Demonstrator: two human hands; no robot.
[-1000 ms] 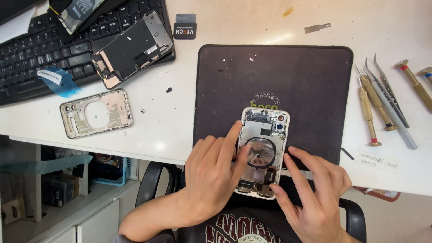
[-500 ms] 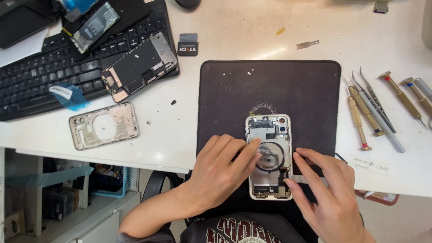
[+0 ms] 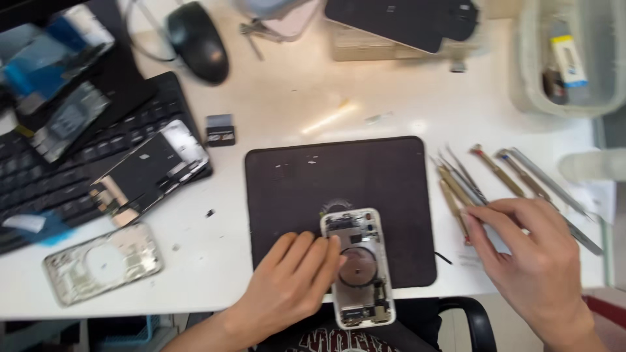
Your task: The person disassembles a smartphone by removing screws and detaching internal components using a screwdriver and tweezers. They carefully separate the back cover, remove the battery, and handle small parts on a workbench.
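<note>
Opened phone housing [image 3: 359, 267] lies face-up at the near edge of the dark work mat [image 3: 339, 189], its near end overhanging the white desk [image 3: 293, 98]. Left hand [image 3: 287, 283] rests flat, fingers loosely together, fingertips touching the housing's left edge, gripping nothing. Right hand [image 3: 531, 261], well apart to the right, fingers extended onto the row of screwdrivers and tweezers [image 3: 482, 179]; blurred, so cannot tell if it pinches one.
</note>
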